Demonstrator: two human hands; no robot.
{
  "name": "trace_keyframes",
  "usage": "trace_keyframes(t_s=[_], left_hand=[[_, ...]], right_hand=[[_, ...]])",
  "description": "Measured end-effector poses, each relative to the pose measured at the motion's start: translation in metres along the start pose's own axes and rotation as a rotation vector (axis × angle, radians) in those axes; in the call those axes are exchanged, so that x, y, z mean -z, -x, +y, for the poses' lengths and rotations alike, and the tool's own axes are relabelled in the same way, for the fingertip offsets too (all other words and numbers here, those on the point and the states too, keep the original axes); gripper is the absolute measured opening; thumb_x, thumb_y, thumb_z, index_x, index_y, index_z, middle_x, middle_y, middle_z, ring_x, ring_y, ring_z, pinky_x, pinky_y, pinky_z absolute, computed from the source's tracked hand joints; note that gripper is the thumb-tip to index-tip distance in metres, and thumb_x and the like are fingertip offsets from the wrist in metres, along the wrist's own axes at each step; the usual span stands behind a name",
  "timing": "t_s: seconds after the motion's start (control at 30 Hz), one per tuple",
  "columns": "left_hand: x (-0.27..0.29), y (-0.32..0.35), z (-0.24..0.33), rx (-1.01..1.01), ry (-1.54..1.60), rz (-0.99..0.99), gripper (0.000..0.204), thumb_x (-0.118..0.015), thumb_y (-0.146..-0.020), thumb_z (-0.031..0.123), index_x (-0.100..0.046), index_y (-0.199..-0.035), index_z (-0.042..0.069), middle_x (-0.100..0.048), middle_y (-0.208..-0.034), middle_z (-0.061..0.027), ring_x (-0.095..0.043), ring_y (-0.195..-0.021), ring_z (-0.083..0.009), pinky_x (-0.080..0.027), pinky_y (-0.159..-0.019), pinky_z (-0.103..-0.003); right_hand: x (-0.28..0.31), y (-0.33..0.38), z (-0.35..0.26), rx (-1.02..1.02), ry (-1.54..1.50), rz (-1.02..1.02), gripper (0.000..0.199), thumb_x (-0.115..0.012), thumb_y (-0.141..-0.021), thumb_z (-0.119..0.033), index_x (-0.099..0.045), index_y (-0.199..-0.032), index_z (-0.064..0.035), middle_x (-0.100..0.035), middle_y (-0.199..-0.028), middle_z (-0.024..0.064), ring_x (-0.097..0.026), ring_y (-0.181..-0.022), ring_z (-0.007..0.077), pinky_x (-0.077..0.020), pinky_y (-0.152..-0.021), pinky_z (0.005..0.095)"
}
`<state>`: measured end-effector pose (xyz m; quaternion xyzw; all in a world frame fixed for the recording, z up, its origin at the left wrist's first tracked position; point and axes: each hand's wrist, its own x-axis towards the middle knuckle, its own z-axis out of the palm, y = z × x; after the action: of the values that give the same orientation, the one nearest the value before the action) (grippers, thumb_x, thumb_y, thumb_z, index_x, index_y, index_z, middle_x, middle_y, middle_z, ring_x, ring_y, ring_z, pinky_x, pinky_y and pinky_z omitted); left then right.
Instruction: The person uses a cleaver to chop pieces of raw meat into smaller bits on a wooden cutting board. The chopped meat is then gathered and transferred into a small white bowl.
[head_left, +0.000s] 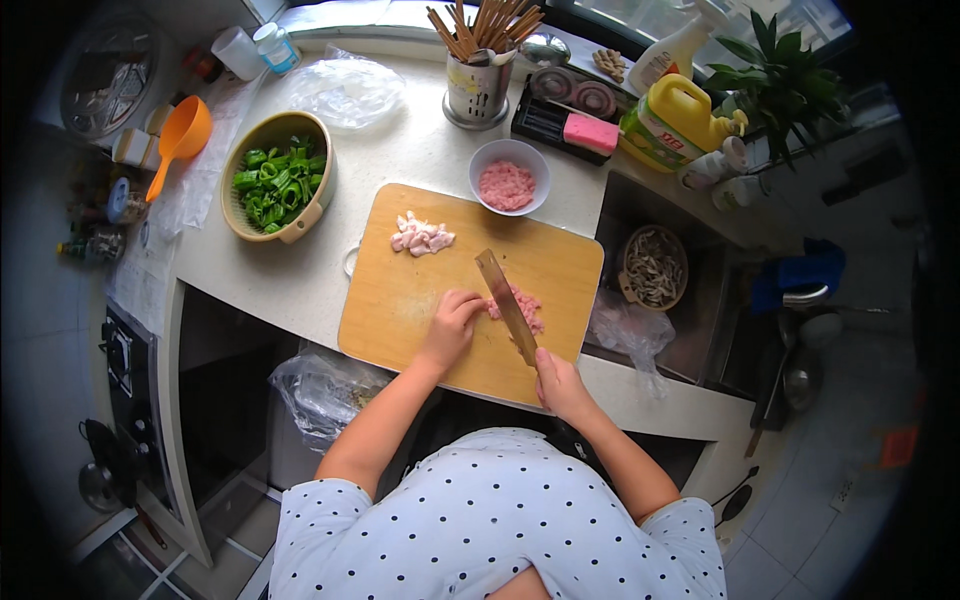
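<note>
Chopped pink meat (530, 308) right of centre on the wooden cutting board (395, 300), crossed in view by a kitchen knife (505, 303), wrapped tightly in the right hand's (565, 387) fingers; left hand's (452, 322) fingers bent close together alongside, any hold unclear.

Red characters (680, 143) on label (652, 130), yellow jug (682, 98).

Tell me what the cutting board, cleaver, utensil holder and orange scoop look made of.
Cutting board: probably wood or bamboo, matte; warm tan surface.
Cleaver: blade likely steel, satin; metallic sheen.
Utensil holder: likely stainless steel; shiny, perforated wall.
Orange scoop: probably plastic, smooth; uniform bright colour.
</note>
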<state>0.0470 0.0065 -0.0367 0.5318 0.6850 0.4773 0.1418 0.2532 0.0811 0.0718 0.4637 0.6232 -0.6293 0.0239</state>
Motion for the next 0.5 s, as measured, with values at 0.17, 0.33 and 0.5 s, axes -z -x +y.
trace_keyframes(t_s=[0.17, 0.33, 0.5], left_hand=[[0.004, -0.001, 0.016, 0.13, 0.02, 0.097, 0.018, -0.07, -0.075, -0.002, -0.068, -0.092, 0.002, -0.063, -0.098, -0.0126, -0.059, -0.094, -0.0308, -0.049, -0.082, -0.038], [0.0, -0.002, 0.013, -0.021, -0.068, 0.054, 0.016, -0.067, -0.073, -0.004, -0.065, -0.089, -0.002, -0.062, -0.099, -0.0148, -0.058, -0.095, -0.0336, -0.049, -0.083, -0.04], [-0.01, 0.007, 0.003, -0.018, -0.125, 0.053, 0.016, -0.065, -0.071, -0.006, -0.063, -0.086, -0.003, -0.062, -0.098, -0.0159, -0.058, -0.094, -0.0353, -0.048, -0.083, -0.041]], right_hand=[[0.005, 0.0, -0.011, -0.09, 0.044, -0.037, 0.046, -0.037, -0.104, -0.037, -0.058, -0.089, 0.0013, -0.053, -0.058, 0.0096, -0.056, -0.056, 0.0205, -0.0461, -0.056, 0.0345], [-0.006, -0.003, 0.005, 0.081, 0.263, 0.008, 0.043, -0.039, -0.102, -0.035, -0.059, -0.105, 0.0026, -0.063, -0.085, 0.0259, -0.062, -0.081, 0.0414, -0.0488, -0.074, 0.0444], [-0.028, -0.015, -0.007, 0.113, 0.303, 0.066, 0.043, -0.038, -0.101, -0.038, -0.06, -0.108, -0.0015, -0.063, -0.092, 0.0283, -0.06, -0.09, 0.0468, -0.0478, -0.077, 0.0488]])
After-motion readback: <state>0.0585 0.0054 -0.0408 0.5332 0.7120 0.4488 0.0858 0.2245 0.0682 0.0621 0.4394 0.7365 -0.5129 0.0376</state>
